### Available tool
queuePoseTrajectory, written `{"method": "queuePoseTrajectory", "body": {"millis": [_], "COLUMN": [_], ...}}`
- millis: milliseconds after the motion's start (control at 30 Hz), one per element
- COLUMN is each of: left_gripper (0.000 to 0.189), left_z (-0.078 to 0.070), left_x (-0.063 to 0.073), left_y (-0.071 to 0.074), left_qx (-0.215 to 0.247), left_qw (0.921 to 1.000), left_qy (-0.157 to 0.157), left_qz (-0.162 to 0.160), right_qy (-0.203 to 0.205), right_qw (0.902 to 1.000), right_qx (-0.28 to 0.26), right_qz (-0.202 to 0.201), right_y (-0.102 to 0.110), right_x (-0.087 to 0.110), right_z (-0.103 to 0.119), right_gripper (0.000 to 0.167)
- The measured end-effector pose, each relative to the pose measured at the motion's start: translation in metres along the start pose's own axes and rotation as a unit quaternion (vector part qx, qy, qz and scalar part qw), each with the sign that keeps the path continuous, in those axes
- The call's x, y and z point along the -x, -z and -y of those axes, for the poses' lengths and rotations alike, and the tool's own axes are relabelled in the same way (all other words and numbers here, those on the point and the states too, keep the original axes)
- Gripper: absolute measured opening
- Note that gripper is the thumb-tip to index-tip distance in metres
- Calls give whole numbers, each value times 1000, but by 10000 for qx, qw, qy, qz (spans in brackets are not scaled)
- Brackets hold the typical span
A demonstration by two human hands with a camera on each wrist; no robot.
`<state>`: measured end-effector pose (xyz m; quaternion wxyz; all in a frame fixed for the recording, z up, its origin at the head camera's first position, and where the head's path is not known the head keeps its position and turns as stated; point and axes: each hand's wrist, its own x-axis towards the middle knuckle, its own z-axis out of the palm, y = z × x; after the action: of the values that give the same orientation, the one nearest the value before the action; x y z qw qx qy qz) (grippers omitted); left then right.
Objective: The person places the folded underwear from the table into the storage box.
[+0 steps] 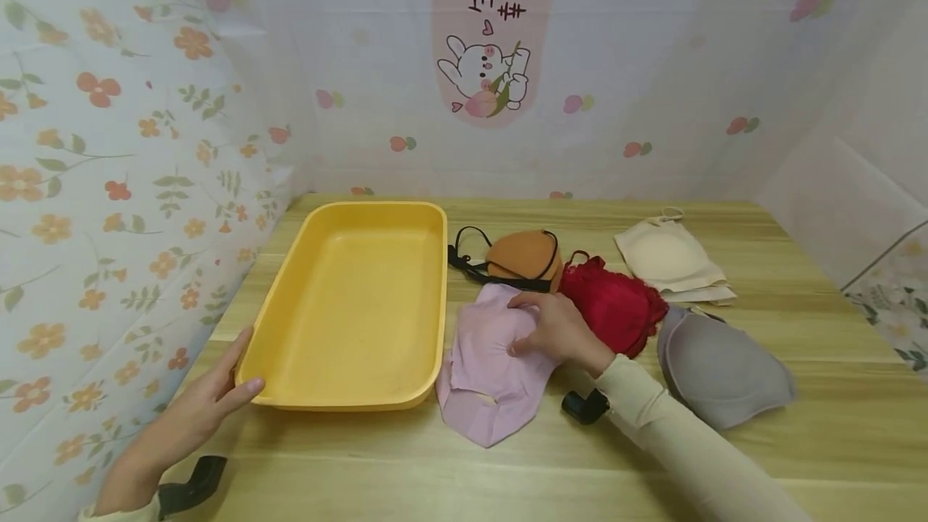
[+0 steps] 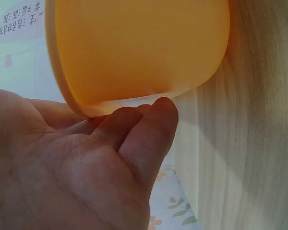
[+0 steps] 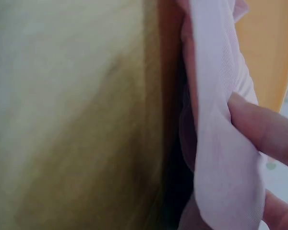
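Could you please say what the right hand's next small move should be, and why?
Perhaps the right hand should pinch the lilac garment: thumb and fingertips touch it but stand apart, while the left hand holds the yellow tray alongside.

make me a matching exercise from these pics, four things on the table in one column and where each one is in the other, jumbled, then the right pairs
Things
1. yellow tub
2. lilac garment
3. red lacy garment
4. grey garment

Places (head view)
A. reaching farthest right of all the garments
B. touched by the right hand
C. between the orange garment and the grey one
D. held at its near left corner by the left hand

Pairs
1-D
2-B
3-C
4-A
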<state>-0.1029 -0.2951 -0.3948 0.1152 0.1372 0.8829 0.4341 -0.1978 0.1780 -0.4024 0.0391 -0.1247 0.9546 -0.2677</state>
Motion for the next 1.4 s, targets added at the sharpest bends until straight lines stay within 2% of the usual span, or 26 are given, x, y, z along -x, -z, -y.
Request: {"method": "queuePoseTrajectory", "body": {"millis": [233, 433, 567, 800, 933, 1033, 1200, 1300, 1400], "left_gripper": [77, 76, 74, 73, 72, 82, 107, 105, 97], "left_z": [-6, -2, 2, 9, 6, 2, 0, -1, -3], "left_x": [3, 5, 3, 3, 4, 4, 5, 5, 6], "left_y": [-3, -5, -3, 1, -2, -3, -3, -4, -5], "left_qx": [-168, 17, -160, 6, -92, -83, -38, -87, -214], "left_qw": [9998, 9999, 9995, 9998, 9996, 9994, 9987, 9987, 9984], "left_qy": [-4, -89, -232, -193, -248, -290, -466, -451, -339], "left_qz": [-138, -109, -109, 42, -76, -194, -208, -222, -391], "right_qy": [115, -177, -366, -742, -932, -986, -887, -807, -691], "right_qw": [9995, 9973, 9940, 9755, 9606, 9522, 9459, 9449, 9444], "right_qx": [-303, -714, -1031, -2062, -2605, -2876, -3104, -3151, -3192], "right_qz": [-22, -38, -52, 205, 265, 293, 324, 356, 382], "right_y": [2, 2, 5, 7, 9, 11, 12, 15, 23], "right_x": [-3, -3, -2, -2, -2, -2, 1, 3, 2], "right_z": [6, 7, 5, 1, 2, 4, 5, 3, 4], "right_gripper": [50, 51, 53, 54, 56, 57, 58, 59, 59]}}
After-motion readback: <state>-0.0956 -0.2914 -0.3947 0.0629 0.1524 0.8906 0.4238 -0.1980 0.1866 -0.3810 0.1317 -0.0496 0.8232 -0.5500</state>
